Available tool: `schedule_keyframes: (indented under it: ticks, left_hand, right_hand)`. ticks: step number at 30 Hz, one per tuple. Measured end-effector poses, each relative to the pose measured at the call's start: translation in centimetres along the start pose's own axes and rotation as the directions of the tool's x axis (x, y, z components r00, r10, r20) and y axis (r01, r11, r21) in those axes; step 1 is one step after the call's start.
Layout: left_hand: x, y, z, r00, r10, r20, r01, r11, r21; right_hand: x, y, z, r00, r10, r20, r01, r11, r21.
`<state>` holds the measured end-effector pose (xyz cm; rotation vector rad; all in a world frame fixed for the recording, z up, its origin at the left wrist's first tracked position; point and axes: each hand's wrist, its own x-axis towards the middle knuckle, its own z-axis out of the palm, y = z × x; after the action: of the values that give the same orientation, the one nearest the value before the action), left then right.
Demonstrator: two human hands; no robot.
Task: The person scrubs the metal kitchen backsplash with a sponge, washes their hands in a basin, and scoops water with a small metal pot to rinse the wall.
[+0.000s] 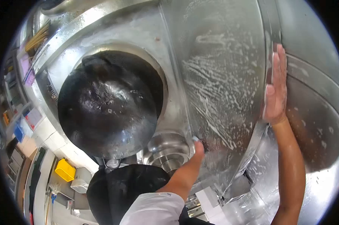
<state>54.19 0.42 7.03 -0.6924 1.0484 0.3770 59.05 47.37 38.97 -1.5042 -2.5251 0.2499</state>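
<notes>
Resting your right hand (276,88) along the raised edge of the foamy steel panel (222,75), you have its fingers nearly straight and the palm open, gripping nothing. Your left hand (198,150) is at the panel's near side; its fingers are mostly hidden, so I cannot tell how open it is, or what it holds. The panel lies between both hands. From here, the right palm could slip, because water and suds make the metal slippery. The left forearm could knock the steel pot (167,148) just beside it, or the black wok (105,105) farther left. I can read no brand, label or writing.
</notes>
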Motion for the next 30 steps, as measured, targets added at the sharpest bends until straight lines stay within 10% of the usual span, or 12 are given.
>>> schedule_keyframes:
  ticks: [2,4,6,9,11,12,13,20,23,28,30]
  left_hand:
    - [-3.0,1.2,1.3,0.975,-0.168,0.146,0.199,0.952,-0.233]
    - [-1.4,8.9,7.4,0.984,0.102,-0.146,-0.079,0.985,0.156]
    - [-7.2,23.3,16.7,0.969,0.231,0.084,-0.242,0.957,0.16]
    - [-16.9,32.7,24.9,0.64,0.527,0.559,-0.762,0.531,0.371]
    - [-21.0,30.8,25.4,0.435,0.653,0.62,-0.878,0.154,0.453]
    - [-20.0,28.0,23.9,0.426,0.685,0.591,-0.869,0.127,0.478]
    - [-18.7,25.4,22.7,0.398,0.717,0.572,-0.868,0.092,0.488]
    - [-12.9,-11.8,0.1,0.824,0.565,0.044,-0.467,0.634,0.616]
    - [-11.4,-0.9,4.0,0.825,0.559,0.085,-0.535,0.724,0.435]
    - [-7.3,26.8,18.0,0.074,0.779,0.622,-0.896,-0.222,0.385]
    - [-9.4,31.4,18.6,0.23,0.665,0.711,-0.905,-0.122,0.407]
  right_hand:
    - [-0.2,0.0,-0.2,1.0,-0.004,0.011,0.004,1.0,-0.02]
    - [-0.3,-0.3,0.0,1.0,0.001,-0.005,-0.002,1.0,-0.018]
    - [-0.4,-0.8,-0.1,1.0,0.005,-0.018,-0.005,1.0,-0.004]
    - [-0.7,2.1,0.3,0.999,0.005,-0.049,-0.005,1.0,-0.008]
    - [-2.9,7.3,0.4,0.942,-0.335,0.038,0.325,0.874,-0.362]
    - [-2.6,3.3,0.8,0.998,0.044,-0.039,-0.045,0.999,-0.018]
    - [-3.4,0.0,1.1,0.999,0.036,-0.038,-0.038,0.998,-0.058]
    - [-23.7,-13.5,1.1,0.888,0.452,0.086,-0.45,0.892,-0.041]
    - [-24.4,-13.0,0.8,0.899,0.429,0.087,-0.427,0.903,-0.037]
    - [-24.6,-11.0,1.1,0.961,0.257,0.099,-0.259,0.966,0.014]
    - [-25.0,-10.2,0.9,0.977,0.19,0.1,-0.192,0.981,0.014]
